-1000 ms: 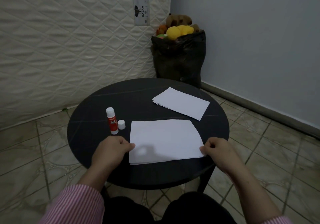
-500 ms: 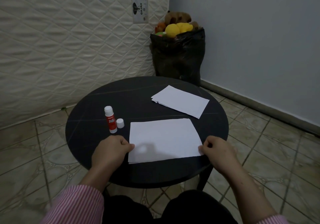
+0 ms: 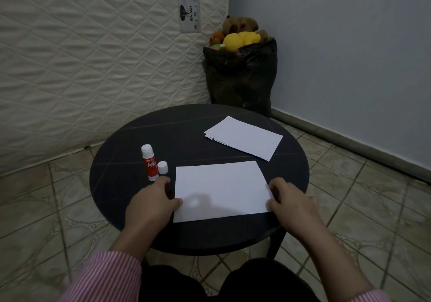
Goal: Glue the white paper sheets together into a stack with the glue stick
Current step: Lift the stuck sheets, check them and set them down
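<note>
A stack of white paper sheets (image 3: 221, 189) lies flat at the near side of the round black table (image 3: 130, 143). My left hand (image 3: 151, 206) is curled at its left edge, with the thumb on the paper. My right hand (image 3: 291, 203) is curled at the right edge and pinches the near right corner. A second pile of white sheets (image 3: 245, 138), slightly fanned, lies farther back on the right. The red and white glue stick (image 3: 149, 162) stands upright and uncapped just beyond my left hand. Its white cap (image 3: 162, 167) stands beside it.
A quilted mattress (image 3: 93, 56) leans against the wall on the left. A black bag (image 3: 240, 80) full of plush toys stands in the corner behind the table. Tiled floor surrounds the table, and my knees are under its near edge.
The offset layers at the near stack's bottom edge now look aligned. My left hand has shifted slightly forward toward the glue stick. Both hands stay at the stack's edges.
</note>
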